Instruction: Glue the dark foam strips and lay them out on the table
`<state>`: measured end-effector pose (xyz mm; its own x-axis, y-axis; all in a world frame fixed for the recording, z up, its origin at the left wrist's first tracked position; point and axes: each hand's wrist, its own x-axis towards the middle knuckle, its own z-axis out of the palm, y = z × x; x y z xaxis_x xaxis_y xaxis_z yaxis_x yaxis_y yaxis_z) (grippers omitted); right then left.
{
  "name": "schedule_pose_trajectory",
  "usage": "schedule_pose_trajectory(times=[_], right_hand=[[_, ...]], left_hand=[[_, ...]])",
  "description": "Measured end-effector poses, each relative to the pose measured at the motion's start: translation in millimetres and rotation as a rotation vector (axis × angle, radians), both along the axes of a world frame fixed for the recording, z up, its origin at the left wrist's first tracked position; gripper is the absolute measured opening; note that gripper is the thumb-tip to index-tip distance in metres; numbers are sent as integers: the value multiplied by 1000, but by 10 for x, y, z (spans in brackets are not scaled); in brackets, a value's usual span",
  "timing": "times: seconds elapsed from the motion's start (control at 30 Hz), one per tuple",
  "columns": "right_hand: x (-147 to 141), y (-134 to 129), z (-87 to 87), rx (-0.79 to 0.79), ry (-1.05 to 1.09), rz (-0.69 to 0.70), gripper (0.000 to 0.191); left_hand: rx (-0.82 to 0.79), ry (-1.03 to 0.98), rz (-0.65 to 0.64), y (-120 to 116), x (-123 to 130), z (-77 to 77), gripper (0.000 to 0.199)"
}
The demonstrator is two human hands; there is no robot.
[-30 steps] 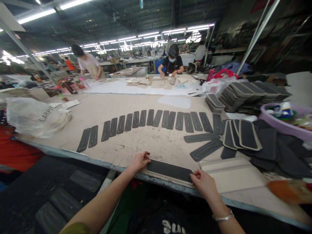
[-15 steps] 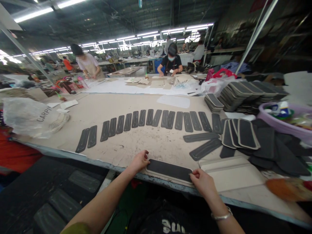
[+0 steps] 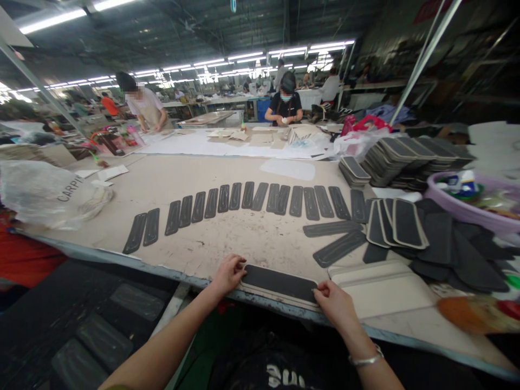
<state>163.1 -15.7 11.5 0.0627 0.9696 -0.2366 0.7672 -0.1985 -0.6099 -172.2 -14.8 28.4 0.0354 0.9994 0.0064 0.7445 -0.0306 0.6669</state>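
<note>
At the near edge of the table lies a long black panel [image 3: 280,283] with rounded corners, on a slightly larger beige piece whose border shows around it. The fingers of my left hand [image 3: 229,274] pinch its left end. At the opposite end, my right hand [image 3: 333,302] grips the right corner between thumb and fingers. Beige panels [image 3: 384,287] are stacked just right of my right hand. Beyond my hands, several narrow black strips [image 3: 247,195] with shiny streaks form an arc across the table.
Black panels with beige borders [image 3: 407,223] overlap on the right, near a purple basin [image 3: 450,203]. Tall stacks of panels [image 3: 390,157] stand behind. A clear plastic bag [image 3: 36,195] sits at the left. A jar of orange-brown liquid [image 3: 467,314] is at the near right. Two co-workers stand across the table.
The view has shifted slightly. Both my hands stay at the ends of the black panel, with little movement. The co-worker opposite has brought their hands closer together.
</note>
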Motion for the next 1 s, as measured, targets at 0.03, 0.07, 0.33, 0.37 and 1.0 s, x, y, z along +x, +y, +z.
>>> schedule_pose_trajectory(times=[0.03, 0.07, 0.33, 0.37, 1.0], right_hand=[[0, -1, 1, 2, -1, 3, 6], [1, -1, 1, 4, -3, 6, 6], [8, 3, -5, 4, -8, 12, 7], [5, 1, -6, 6, -6, 11, 7], [-38, -39, 44, 58, -91, 55, 2]], left_hand=[[72, -6, -45, -67, -20, -28, 22], [132, 0, -95, -134, -43, -55, 20], [297, 88, -344, -283, -169, -158, 24], [312, 95, -351, -269, -172, -163, 24], [379, 123, -365, -251, -178, -208, 20]])
